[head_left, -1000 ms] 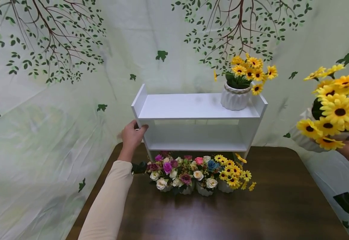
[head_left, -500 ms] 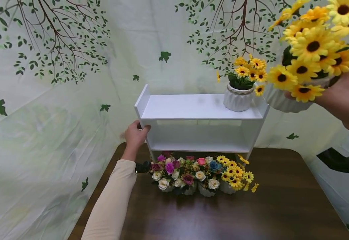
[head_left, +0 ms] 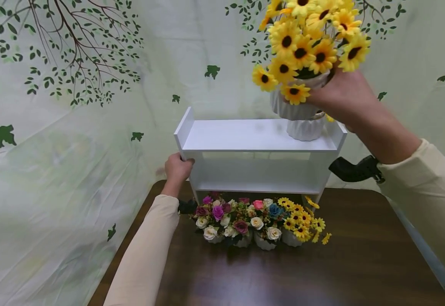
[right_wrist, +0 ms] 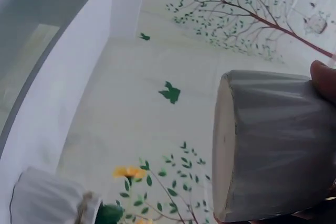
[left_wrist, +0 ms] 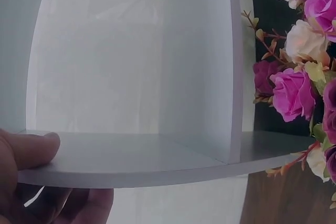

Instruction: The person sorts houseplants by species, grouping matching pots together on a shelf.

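Observation:
My right hand (head_left: 344,95) grips a white ribbed flowerpot (right_wrist: 278,145) of yellow sunflowers (head_left: 310,46), held up in front of the shelf's right end. Its underside faces the right wrist camera. Behind and below it, a second white pot (head_left: 305,129) stands on the top board; in the head view its flowers are mostly hidden by the raised pot. My left hand (head_left: 178,168) holds the left side panel of the white shelf (head_left: 241,134). In the left wrist view the thumb (left_wrist: 37,149) lies on one face of the panel (left_wrist: 131,174), and the fingers curl under the other.
A row of potted flowers stands at the shelf's foot: purple and white roses (head_left: 222,219), white and blue ones (head_left: 264,221), and yellow sunflowers (head_left: 302,221) at the right. The brown table (head_left: 302,276) reaches toward me. A leaf-printed cloth (head_left: 161,55) hangs behind.
My right hand has carried the sunflower pot from the far right, up and leftward, to the shelf's right end. The left hand keeps its hold on the side panel.

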